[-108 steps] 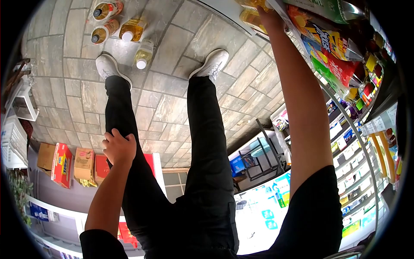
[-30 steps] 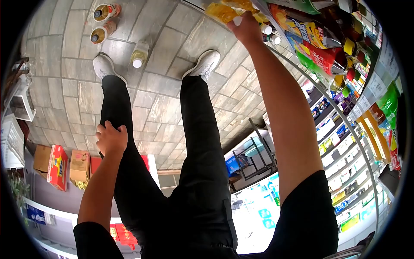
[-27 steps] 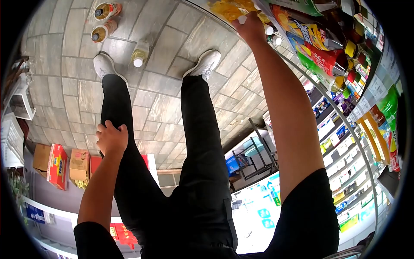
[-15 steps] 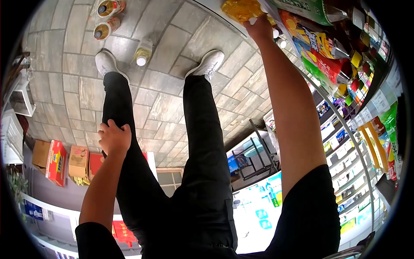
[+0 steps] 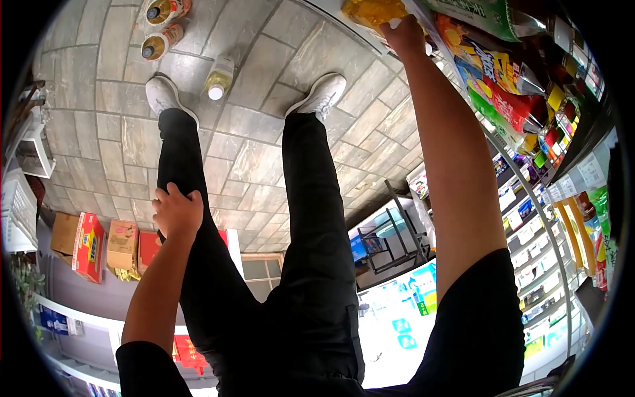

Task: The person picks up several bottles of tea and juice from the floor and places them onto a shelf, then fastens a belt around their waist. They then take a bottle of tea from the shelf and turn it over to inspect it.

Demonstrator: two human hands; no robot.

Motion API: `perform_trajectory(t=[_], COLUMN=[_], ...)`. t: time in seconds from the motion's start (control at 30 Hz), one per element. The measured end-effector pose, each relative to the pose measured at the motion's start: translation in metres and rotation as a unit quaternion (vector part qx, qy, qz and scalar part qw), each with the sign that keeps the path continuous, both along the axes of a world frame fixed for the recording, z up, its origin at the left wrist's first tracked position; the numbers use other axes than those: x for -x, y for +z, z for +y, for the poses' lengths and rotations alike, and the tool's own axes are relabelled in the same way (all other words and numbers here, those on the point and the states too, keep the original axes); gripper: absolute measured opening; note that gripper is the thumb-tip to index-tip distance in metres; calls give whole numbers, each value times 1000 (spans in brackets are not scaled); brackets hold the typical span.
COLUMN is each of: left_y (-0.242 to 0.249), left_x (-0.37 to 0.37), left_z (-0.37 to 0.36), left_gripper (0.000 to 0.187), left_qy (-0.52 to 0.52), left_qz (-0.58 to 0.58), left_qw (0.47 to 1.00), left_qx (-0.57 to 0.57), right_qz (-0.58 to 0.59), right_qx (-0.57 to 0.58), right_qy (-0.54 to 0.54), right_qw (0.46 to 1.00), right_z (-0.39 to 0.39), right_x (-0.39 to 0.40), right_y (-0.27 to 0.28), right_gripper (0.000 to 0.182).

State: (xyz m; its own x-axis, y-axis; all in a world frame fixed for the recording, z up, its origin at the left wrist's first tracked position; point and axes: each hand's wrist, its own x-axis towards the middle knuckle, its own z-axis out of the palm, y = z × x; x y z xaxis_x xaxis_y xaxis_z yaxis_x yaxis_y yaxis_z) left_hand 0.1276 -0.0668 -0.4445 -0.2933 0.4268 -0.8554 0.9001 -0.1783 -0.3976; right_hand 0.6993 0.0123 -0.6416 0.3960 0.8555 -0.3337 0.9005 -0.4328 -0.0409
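My right hand (image 5: 405, 36) reaches to the lower shelf at the top of the view, its fingers closed around a large bottle of golden cooking oil (image 5: 372, 14). A white cap or handle part shows by the fingers; the far end of the bottle is cut off. My left hand (image 5: 178, 213) rests on my left trouser leg (image 5: 182, 149) near the knee, with its fingers partly spread and nothing seen in it.
On the tiled floor stand two dark-capped bottles (image 5: 155, 46) and a clear bottle with a white cap (image 5: 219, 78). Packets (image 5: 493, 73) fill the shelf at right. Boxes (image 5: 89, 248) stand at left, and a dark folding chair (image 5: 397, 231) is behind me.
My right hand has shifted slightly right and the oil bottle has moved a little with it. The view has tilted slightly. My left hand stays on the leg.
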Motion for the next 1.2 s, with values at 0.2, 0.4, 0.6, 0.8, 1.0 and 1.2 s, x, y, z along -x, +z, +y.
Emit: perform_trajectory(t=[0.2,0.4,0.6,0.8,1.0,1.2], left_y=[3,2,1,5,6,7], left_x=[-9,-7,-1,4,25,47], left_z=[4,4,4,8,15,20], left_gripper=[42,42,47,41,41,40], left_qy=[1,-2,6,2,11,33], left_qz=[5,3,1,-7,-21,-36], left_qw=[1000,1000,1000,1000,1000,999], left_qx=[11,8,13,6,-3,-11], right_qz=[-3,15,103,155,281,313], right_qx=[-11,-9,103,152,213,256], right_qy=[2,-28,-212,-233,-178,-199], right_qw=[1000,999,966,948,919,893], right_z=[-2,-6,-6,-34,-26,-14], right_x=[-5,-2,27,115,278,406], right_y=[-4,-4,18,9,20,-10], right_gripper=[67,69,97,97,78,93])
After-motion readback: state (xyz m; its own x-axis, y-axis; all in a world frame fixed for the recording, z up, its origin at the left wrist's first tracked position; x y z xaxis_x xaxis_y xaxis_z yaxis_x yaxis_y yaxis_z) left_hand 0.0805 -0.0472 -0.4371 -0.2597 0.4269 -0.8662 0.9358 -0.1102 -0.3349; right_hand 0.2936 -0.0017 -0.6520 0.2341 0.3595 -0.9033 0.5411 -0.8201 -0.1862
